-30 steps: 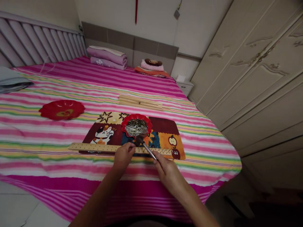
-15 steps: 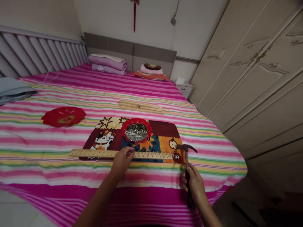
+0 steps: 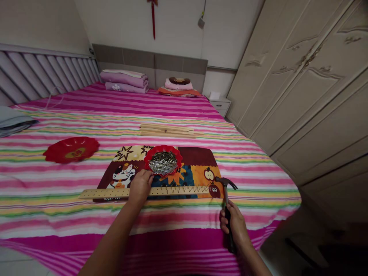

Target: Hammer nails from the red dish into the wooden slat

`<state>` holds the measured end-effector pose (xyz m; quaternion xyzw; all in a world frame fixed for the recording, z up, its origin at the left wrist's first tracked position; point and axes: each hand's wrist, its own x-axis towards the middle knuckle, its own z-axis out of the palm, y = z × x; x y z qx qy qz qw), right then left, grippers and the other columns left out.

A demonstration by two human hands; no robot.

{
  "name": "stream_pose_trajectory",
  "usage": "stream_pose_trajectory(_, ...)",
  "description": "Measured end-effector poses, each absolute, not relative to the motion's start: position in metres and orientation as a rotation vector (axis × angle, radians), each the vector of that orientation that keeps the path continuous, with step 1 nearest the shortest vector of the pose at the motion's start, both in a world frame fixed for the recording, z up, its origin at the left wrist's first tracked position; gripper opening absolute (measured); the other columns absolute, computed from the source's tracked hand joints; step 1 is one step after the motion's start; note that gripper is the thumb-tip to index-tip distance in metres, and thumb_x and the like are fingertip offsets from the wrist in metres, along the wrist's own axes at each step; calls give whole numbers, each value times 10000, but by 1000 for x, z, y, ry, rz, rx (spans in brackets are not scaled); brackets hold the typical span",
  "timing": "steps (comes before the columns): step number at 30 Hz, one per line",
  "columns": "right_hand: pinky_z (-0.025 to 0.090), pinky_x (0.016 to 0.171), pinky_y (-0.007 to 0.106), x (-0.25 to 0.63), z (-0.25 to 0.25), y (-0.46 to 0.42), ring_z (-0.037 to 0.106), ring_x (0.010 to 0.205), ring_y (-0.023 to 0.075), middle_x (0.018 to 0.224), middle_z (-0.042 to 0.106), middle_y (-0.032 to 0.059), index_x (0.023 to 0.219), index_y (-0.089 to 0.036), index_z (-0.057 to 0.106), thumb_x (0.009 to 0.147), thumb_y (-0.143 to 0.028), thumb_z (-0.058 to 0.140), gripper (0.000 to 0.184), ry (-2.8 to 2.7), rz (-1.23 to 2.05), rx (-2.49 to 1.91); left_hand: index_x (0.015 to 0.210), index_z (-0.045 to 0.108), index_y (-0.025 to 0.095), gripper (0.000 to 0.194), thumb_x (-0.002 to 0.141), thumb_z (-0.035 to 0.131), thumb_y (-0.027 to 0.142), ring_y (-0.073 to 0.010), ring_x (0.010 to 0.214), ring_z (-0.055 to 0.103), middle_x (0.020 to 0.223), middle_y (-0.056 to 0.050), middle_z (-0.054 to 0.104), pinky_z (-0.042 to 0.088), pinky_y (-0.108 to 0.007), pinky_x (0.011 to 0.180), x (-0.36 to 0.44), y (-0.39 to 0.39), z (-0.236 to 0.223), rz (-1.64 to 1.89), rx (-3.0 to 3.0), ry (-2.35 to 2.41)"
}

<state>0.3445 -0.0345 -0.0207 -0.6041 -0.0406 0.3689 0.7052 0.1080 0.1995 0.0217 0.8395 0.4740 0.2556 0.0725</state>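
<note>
Red bowl [image 3: 179,156] edge, left hand [image 3: 140,185] near

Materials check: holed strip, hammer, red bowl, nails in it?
Holed strip: likely wood, unvarnished-looking; pale tan and matte.
Hammer: head and shaft look like metal, dark head, greyer shaft; black grip, maybe rubber or plastic.
Red bowl: probably plastic, smooth; even colour, moulded scalloped rim.
Nails: bare metal, perhaps steel; silvery-grey glints.

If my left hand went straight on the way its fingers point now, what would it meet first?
Probably the red, scalloped, plastic-looking bowl of silvery metal nails: your left hand points at the bowl's near rim, though depth leaves contact unclear.
</note>
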Motion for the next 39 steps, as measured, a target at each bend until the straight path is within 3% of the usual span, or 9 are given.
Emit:
stream_pose_trajectory(6, 249, 254, 117, 345, -21, -36, 366, 315, 48, 520, 460, -114, 1020, -244, 465, 680, -417, 625, 414, -97, 826, -1331, 789, 619, 219, 162, 738, 494, 309, -162, 741, 608, 814, -31, 668, 460, -253, 708, 92, 181, 42, 970, 2151, 1436)
stream_pose_trajectory(12, 252, 253, 117, 345, -21, -37, 364, 317, 49, 513, 468, -115, 1012, -242, 462, 688, -406, 618, 395, -90, 831, -1323, 709, 598, 232, 170, 662, 527, 380, -135, 592, 603, 624, 32, 663, 452, -221, 591, 90, 153, 50, 773, 1883, 1337)
stream_pose_trajectory(30, 254, 253, 116, 346, -21, -41, 367, 325, 50, 517, 479, -113, 976, -239, 462, 692, -389, 614, 355, -117, 841, -1289, 728, 603, 232, 149, 699, 504, 338, -153, 665, 631, 721, -4, 696, 450, -238, 643, 110, 144, 27, 763, 2082, 1291)
stream_pose_trajectory(39, 258, 246, 121, 344, -20, -40, 362, 329, 52, 518, 484, -107, 982, -238, 473, 698, -418, 620, 367, -123, 817, -1320, 756, 626, 230, 212, 668, 568, 414, -162, 679, 645, 679, 16, 690, 482, -251, 651, 112, 137, 11, 808, 1749, 1350)
